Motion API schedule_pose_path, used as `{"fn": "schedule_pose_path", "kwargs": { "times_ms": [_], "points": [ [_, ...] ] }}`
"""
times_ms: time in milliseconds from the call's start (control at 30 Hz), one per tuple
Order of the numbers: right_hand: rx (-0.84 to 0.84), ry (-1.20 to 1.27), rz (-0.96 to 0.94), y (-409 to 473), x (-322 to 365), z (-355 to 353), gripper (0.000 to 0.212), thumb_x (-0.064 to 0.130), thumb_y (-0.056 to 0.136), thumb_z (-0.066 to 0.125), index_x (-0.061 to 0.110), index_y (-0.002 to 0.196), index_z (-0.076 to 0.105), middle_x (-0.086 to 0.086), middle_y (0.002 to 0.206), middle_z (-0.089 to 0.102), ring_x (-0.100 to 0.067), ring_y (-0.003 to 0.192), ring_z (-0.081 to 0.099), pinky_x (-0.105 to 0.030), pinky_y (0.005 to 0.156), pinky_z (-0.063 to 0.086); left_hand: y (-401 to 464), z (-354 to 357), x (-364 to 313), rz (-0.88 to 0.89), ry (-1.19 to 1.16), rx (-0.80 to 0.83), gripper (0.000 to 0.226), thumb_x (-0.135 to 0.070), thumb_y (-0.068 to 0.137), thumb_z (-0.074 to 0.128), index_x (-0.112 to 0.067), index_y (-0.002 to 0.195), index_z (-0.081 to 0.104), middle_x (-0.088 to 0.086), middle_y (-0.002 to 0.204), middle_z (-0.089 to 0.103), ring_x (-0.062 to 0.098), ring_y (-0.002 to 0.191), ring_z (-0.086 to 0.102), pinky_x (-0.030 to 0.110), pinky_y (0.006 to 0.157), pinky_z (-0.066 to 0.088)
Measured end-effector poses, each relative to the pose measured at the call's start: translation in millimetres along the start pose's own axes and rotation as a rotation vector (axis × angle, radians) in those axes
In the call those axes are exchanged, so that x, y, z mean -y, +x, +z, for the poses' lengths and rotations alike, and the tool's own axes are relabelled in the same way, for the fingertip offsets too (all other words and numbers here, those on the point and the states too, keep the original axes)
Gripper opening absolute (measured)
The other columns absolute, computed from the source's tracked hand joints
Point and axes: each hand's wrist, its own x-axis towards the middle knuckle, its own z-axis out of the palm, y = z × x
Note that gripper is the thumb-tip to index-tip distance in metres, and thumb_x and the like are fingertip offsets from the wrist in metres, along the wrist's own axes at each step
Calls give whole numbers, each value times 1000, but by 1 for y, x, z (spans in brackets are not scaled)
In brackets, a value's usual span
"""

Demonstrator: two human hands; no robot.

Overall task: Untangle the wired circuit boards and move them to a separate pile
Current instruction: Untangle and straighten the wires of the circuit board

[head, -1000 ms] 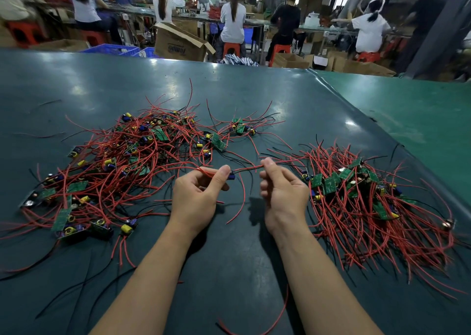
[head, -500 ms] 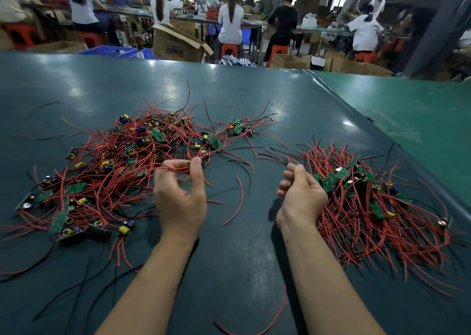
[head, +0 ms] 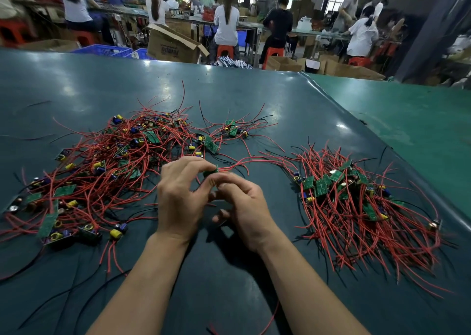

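Both hands meet mid-counter: my left hand (head: 178, 197) and right hand (head: 244, 207) pinch one small green circuit board (head: 210, 173), its red wires (head: 244, 160) trailing right toward the sorted pile (head: 356, 207), clear of the tangled heap (head: 107, 171), to free them.

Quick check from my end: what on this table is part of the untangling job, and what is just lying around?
Part of the job:
- tangled pile
- sorted pile
- small green board, pinched between left hand and right hand

Just lying about:
- loose black wires on the table
- cardboard box beyond it
- blue crates
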Motion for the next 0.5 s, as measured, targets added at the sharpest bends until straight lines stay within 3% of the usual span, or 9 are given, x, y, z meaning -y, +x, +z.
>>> {"fn": "schedule_pose_path", "kwargs": {
  "times_ms": [100,233,367,500],
  "points": [
    [-3,95,0,1,1,0,32,2,95,45,15,102,73,-6,87,68,-13,71,64,-23,42,47,-1,-3,3,-13,-55,47,13,-18,82,75,-6,87,75,4,92,70,25,87,66,50,78,51],
    [-79,79,-43,2,6,-5,21,20,99,54,13,94,73,-3,78,69,-14,63,66,-22,41,47,-3,-1,2,-30,-121,166,17,-14,85,71,-8,101,75,3,100,69,20,95,65,45,83,53],
    [-178,-13,-118,2,6,-8,19,14,96,60,14,83,73,-2,68,68,-13,59,67,-20,42,47,-5,3,2,-65,-158,212,26,-7,87,72,-12,113,72,-3,105,68,9,100,63,35,87,52],
    [-355,-106,-215,5,5,-10,16,14,87,71,18,74,79,1,65,67,-9,57,59,-19,45,41,-6,7,1,-16,-107,175,26,-10,86,73,-10,112,73,0,103,70,17,94,66,41,82,54]
  ]
}}
